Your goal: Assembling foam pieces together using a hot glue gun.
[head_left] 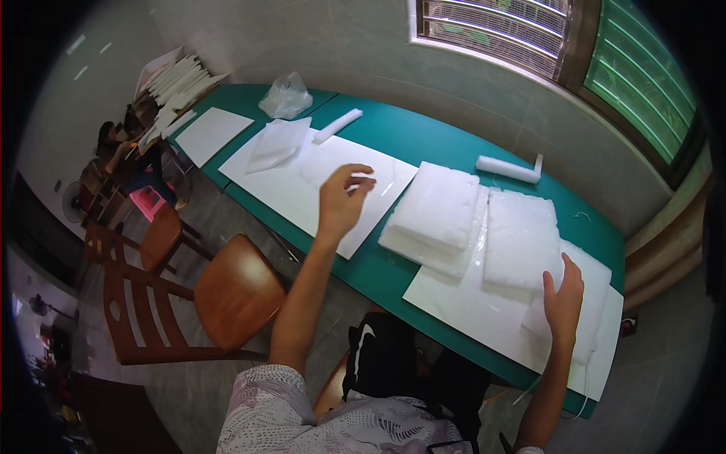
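My left hand [342, 203] hovers over a large white board [355, 234], its fingers loosely curled with a gap to the thumb. I see nothing held in it. My right hand [564, 296], thumb and fingers apart, is at the right stack of white padded sheets [522, 238]; whether it touches them I cannot tell. Left of that lies another stack of white sheets [437, 204], with clear plastic showing along its side. Under the right-hand sheets is a second white board [469, 306]. Thin white sheets [278, 144] rest on the far left part of the first board.
On the green table [378, 121] are a white roll [338, 126], another white roll [508, 169], a crumpled clear bag [286, 97] and a smaller white board [214, 136]. Wooden chairs [238, 295] stand to the left. Farther off, another person [147, 163] sits near piled white strips [181, 82].
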Available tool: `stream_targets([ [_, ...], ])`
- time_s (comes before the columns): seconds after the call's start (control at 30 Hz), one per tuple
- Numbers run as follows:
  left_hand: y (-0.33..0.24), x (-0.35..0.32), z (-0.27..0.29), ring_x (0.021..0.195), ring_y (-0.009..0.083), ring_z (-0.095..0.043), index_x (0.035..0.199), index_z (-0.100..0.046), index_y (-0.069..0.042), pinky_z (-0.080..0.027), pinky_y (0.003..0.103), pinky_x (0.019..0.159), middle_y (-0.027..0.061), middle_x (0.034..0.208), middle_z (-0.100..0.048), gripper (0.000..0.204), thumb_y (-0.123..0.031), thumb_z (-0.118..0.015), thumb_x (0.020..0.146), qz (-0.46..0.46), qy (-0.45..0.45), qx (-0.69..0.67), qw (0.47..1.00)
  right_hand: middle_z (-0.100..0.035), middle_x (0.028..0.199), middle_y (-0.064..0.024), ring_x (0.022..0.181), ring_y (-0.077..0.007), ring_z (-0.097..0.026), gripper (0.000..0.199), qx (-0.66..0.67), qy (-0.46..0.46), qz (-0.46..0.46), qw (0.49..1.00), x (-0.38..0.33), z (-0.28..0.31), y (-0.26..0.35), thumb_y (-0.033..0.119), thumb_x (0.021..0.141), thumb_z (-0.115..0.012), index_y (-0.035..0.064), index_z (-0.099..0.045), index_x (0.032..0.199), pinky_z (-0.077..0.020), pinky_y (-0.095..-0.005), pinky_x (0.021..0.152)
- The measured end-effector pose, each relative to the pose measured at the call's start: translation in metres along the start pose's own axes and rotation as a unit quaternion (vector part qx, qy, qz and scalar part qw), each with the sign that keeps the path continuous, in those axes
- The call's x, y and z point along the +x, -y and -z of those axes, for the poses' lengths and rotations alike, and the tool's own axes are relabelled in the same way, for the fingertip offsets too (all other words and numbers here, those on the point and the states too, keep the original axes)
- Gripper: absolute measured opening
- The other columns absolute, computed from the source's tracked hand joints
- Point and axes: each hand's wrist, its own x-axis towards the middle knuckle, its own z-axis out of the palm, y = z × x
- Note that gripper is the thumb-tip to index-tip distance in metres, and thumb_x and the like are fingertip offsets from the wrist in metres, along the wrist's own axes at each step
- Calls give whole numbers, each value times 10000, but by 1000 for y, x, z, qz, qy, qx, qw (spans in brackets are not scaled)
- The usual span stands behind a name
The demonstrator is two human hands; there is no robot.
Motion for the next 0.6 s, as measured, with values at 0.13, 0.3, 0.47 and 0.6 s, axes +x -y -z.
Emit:
stream_targets([
  [0.13, 14, -29, -6, 828, 172, -696, 1033, -623, 33, -558, 249, 720, 96, 944, -673, 201, 33, -667, 837, 48, 3, -37, 998, -520, 1334, -205, 1227, -365, -504, 636, 24, 5, 0, 1000, 7, -16, 15, 156, 840, -702, 44, -423, 1401, -390, -406, 1058],
  [0.3, 8, -67, -30, 723, 147, -693, 991, -634, 45, -546, 219, 636, 98, 817, -667, 155, -38, -686, 870, 140, 23, -99, 985, -525, 1319, -212, 1151, -338, -553, 700, 15, -5, -5, 1000, 17, -13, 1, 154, 796, -748, 73, -423, 1411, -447, -408, 987],
  [0.47, 1, -95, -61, 733, 142, -691, 990, -640, 43, -544, 233, 654, 88, 842, -688, 132, -60, -644, 908, 125, 90, -110, 982, -540, 1254, -219, 1019, -278, -594, 744, 159, 40, -115, 980, 20, 5, 21, 161, 777, -748, 140, -404, 1436, -502, -368, 841],
  [0.6, -13, -105, -82, 772, 136, -679, 1013, -648, 23, -539, 259, 719, 89, 877, -707, 141, -85, -614, 928, 48, 129, -62, 989, -537, 1216, -218, 1017, -279, -607, 742, 352, 57, -191, 914, 20, 20, 34, 138, 788, -732, 137, -388, 1446, -518, -345, 836],
])
